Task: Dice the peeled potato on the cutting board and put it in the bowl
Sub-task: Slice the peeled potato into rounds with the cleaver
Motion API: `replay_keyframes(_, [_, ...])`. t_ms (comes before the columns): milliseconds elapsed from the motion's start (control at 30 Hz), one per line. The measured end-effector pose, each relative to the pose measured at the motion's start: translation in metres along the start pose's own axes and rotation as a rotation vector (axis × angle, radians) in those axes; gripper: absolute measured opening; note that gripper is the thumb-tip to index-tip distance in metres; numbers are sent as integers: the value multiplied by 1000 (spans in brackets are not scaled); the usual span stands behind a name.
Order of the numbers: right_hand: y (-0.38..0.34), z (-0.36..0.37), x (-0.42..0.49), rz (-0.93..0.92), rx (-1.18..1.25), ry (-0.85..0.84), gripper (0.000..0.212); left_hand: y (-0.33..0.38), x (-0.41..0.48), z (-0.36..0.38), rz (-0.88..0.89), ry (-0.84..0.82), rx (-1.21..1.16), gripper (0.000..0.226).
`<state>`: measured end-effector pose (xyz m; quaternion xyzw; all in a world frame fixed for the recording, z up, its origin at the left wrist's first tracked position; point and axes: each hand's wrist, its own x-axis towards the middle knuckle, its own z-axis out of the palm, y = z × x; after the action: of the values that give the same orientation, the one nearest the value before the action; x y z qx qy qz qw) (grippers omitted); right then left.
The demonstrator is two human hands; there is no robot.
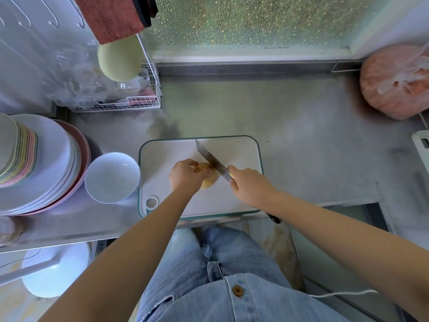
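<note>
- Left hand [185,176] curled over the peeled yellow potato [210,181], fingertips clamped on its left and upper side, most likely to stop the round thing rolling under the cut
- Right hand [249,184] wrapped tight round the handle of the long steel knife [212,160]; forefinger seems to reach up toward the blade for steering
- Blade lies diagonally, tip pointing away and to the left, with its edge on the potato's right side, just beside the left fingers (whether it has bitten in, cannot tell)
- Potato sits mid-way across the white plastic cutting board with a green rim [239,154], which lies at the near edge of the grey steel counter [301,147]
- No loose cubes visible on the board; my read is that dicing is at its first cuts
- Round white bowl [104,173] stands just left of the board with nothing in it, handy for sweeping pieces across
- Risk as I judge it: knuckles very near the edge
</note>
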<state>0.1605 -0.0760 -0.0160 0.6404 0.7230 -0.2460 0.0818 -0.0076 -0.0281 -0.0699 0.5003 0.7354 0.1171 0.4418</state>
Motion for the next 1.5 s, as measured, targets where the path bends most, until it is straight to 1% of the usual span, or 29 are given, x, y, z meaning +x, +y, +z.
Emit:
replay_keyframes(133, [-5,11,12,10,-17,4,30,-2,3,0,4,-15,-4,48])
replay_keyframes(233, [-6,19,18,15,12,12,29,-3,5,0,4,-18,-5,47])
replay_keyframes(467, [5,22,23,82,204,35,34,-4,7,3,-13,-15,-4,48])
replay_keyframes(600, [5,10,19,43,179,48,31,-6,9,4,-7,-17,5,50])
replay_keyframes(700, [4,3,16,22,144,24,28,-6,9,4,-13,-23,-1,49])
replay_keyframes(867, [5,-6,8,4,114,-9,28,-7,10,5,-12,-31,-14,49])
replay_keyframes(1167, [-2,9,23,-11,43,-11,24,-6,10,4,-17,-30,-20,48])
replay_keyframes(1333, [-2,26,27,26,113,30,28,-7,9,3,-1,-29,-5,48])
replay_keyframes(1433, [2,23,30,69,202,35,34,-7,8,2,13,-24,4,48])
replay_keyframes(1500, [4,18,29,65,224,45,36,-6,7,2,14,-16,5,49])
